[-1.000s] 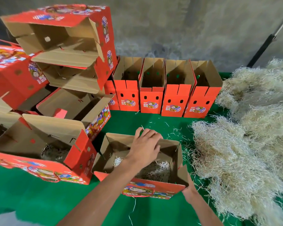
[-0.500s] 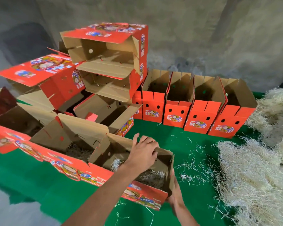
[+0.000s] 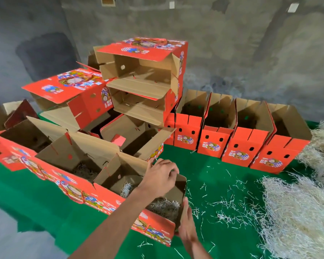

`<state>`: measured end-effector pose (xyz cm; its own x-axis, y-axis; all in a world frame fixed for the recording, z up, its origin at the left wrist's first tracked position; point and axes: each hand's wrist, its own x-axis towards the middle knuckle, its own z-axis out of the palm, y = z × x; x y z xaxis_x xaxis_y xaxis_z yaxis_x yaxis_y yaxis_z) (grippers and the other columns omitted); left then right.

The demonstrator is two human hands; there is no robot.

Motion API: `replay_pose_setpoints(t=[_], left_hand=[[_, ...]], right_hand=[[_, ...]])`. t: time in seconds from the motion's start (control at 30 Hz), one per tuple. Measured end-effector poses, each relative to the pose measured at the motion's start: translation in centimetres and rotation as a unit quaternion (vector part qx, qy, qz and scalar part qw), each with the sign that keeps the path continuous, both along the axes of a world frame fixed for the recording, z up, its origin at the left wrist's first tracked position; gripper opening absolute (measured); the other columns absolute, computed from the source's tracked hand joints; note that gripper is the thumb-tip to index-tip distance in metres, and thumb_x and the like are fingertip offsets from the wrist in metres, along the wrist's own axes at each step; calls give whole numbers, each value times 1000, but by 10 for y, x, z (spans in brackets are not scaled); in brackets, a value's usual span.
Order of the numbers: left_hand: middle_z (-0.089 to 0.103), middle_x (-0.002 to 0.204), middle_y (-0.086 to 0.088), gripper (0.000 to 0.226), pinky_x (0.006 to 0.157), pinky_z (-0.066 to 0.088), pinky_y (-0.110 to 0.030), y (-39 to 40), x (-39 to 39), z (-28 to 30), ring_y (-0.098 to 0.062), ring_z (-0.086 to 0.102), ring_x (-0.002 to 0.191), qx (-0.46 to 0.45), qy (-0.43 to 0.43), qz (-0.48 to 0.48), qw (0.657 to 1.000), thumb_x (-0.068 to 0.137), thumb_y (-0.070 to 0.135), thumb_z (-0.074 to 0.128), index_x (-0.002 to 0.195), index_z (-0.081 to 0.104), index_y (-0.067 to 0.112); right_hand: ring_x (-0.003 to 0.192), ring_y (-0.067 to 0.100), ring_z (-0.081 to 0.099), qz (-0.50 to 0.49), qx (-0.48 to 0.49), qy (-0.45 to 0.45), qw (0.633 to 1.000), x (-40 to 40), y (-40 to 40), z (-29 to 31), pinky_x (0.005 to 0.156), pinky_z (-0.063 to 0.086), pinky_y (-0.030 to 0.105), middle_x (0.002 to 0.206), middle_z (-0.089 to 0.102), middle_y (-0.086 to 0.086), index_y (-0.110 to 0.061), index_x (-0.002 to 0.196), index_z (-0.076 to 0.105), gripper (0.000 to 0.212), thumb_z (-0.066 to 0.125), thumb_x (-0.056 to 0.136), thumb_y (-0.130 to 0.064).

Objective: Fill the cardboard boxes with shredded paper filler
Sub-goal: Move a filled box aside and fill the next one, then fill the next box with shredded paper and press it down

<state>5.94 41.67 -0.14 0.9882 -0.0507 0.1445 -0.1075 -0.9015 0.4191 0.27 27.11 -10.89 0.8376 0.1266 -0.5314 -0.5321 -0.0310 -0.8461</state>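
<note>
An open red cardboard box (image 3: 153, 227) sits on the green table near me, with a thin layer of shredded paper (image 3: 163, 204) on its bottom. My left hand (image 3: 160, 177) reaches across it, fingers curled over the top edge of its far wall. My right hand (image 3: 185, 223) lies flat against the outside of its right end wall. To its left, touching it, stands another open box (image 3: 71, 156) with some filler inside. A big heap of pale shredded paper (image 3: 297, 212) lies to the right.
A row of open red boxes (image 3: 211, 144) stands upright along the back. Empty boxes (image 3: 142, 81) are stacked on their sides at the back left. Loose paper strands (image 3: 224, 208) litter the green cloth (image 3: 213, 165). A grey wall is behind.
The near box has slid left until it meets the neighbouring box. My right hand has shifted from its front corner to its right end wall. The view has swung left.
</note>
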Motion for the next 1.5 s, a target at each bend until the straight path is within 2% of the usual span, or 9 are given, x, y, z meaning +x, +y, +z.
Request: replay_pose_setpoints(t=[0.13, 0.27, 0.37, 0.5, 0.63, 0.83, 1.03, 1.37, 1.5], left_hand=[[61, 95, 9, 18, 89, 54, -37, 17, 32, 22, -10, 60, 87, -10, -31, 80, 996, 97, 37, 52, 109, 57, 24], [55, 125, -9, 55, 101, 48, -48, 35, 85, 37, -29, 55, 119, 53, 96, 165, 980, 92, 43, 62, 133, 45, 10], [53, 124, -10, 64, 99, 48, -44, 46, 111, 26, -30, 53, 117, 19, 190, 186, 964, 87, 37, 71, 136, 42, 8], [53, 100, -4, 55, 80, 48, -35, 51, 126, 5, -22, 55, 93, 23, 225, 197, 954, 87, 26, 73, 132, 47, 7], [51, 127, -13, 66, 97, 49, -48, 46, 135, -5, -33, 52, 118, 105, 237, 206, 944, 89, 33, 67, 142, 34, 9], [53, 137, -15, 40, 97, 46, -50, 31, 146, -7, -36, 51, 126, 141, 220, 220, 940, 98, 13, 44, 138, 44, 8], [61, 126, -14, 30, 89, 49, -42, -11, 136, -6, -34, 60, 116, 91, 193, 150, 965, 99, 17, 44, 128, 54, 11], [67, 114, -16, 26, 86, 52, -38, -89, 113, 8, -32, 66, 103, 46, 218, -37, 974, 104, 27, 42, 110, 62, 13], [67, 110, -16, 31, 82, 50, -34, -111, 99, 13, -29, 66, 100, 35, 252, -109, 961, 104, 28, 42, 109, 63, 7]], right_hand=[[122, 33, 59, 11, -48, -22, 999, 4, -6, 0, 106, 41, 64, 140, 58, 10, -37, 112, 52, 89, 24, 62, -104], [134, 29, 49, -19, -75, -36, 996, 10, -22, 6, 111, 36, 63, 153, 45, 7, -34, 134, 50, 94, 24, 70, -98], [146, 28, 36, -41, -87, -20, 995, 13, -40, 6, 118, 27, 61, 162, 32, 3, -27, 155, 32, 90, 29, 85, -84], [142, 26, 41, -69, -88, -37, 993, 15, -68, 2, 115, 33, 59, 156, 40, -3, -28, 149, 40, 52, 36, 103, -54], [131, 24, 52, -77, -100, -29, 992, 15, -83, 2, 109, 42, 56, 140, 50, -6, -28, 141, 45, 61, 35, 95, -68], [117, 21, 58, -75, -132, -45, 987, 27, -93, 2, 106, 46, 54, 125, 59, 0, -28, 121, 50, 68, 30, 83, -80], [121, 21, 58, -82, -138, -57, 985, 35, -100, 1, 107, 45, 45, 133, 59, 2, -22, 128, 50, 44, 39, 102, -56], [113, 20, 61, -92, -136, -78, 983, 34, -127, 16, 106, 46, 52, 121, 60, -4, -25, 129, 46, 40, 37, 103, -55], [81, 12, 63, -125, -140, -96, 978, 35, -133, 21, 85, 53, 38, 104, 64, -2, -24, 127, 48, 39, 38, 103, -54]])
